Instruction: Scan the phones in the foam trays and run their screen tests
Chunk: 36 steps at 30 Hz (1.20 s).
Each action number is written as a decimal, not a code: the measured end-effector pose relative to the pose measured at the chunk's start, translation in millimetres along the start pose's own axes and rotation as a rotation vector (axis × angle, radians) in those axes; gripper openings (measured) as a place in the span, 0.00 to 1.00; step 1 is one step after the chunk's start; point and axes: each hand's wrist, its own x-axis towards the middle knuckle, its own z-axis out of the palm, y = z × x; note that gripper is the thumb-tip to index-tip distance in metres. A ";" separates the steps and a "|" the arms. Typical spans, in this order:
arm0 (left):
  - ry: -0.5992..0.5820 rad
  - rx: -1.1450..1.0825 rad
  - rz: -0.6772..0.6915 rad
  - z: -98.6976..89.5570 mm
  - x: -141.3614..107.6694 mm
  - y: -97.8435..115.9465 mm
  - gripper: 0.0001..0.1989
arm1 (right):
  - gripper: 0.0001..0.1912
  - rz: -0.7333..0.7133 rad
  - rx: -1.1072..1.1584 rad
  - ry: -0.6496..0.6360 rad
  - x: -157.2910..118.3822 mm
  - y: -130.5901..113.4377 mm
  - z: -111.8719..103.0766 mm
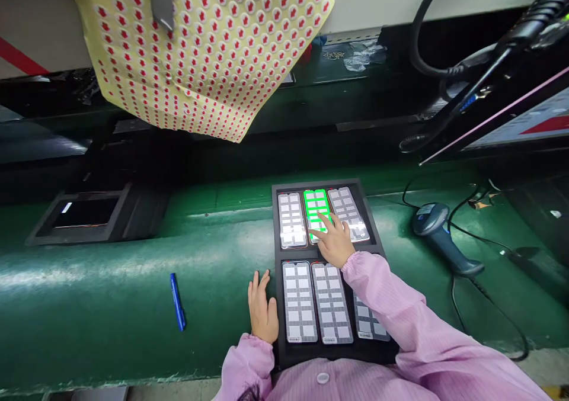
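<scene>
A black foam tray (288, 254) holds several phones in two rows, their screens lit with white and grey blocks. The back middle phone (316, 198) shows bright green between its blocks. Over this phone is my right hand (335, 241), its fingers apart and fingertips at the screen, holding nothing. My left hand (263, 309) rests with fingers stretched beside the tray's left edge, also holding nothing. My right sleeve partly covers the front right phone (371, 325).
On the green table (133, 270) lie a blue pen (177, 301) at the left and a barcode scanner (444, 238) with cables at the right. A dark tray (40, 229) with one phone stands far left. A yellow sticker sheet (204, 51) hangs above.
</scene>
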 end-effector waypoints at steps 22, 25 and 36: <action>0.001 -0.030 -0.016 -0.2 1.3 2.0 0.20 | 0.23 0.125 -0.012 0.048 -27.8 17.5 4.1; 0.006 -0.026 -0.008 -0.6 1.6 2.7 0.20 | 0.23 0.128 -0.011 0.069 -19.6 17.9 3.5; 0.002 -0.033 -0.012 -0.4 -1.4 1.3 0.20 | 0.24 0.205 0.048 0.057 38.9 18.6 -11.1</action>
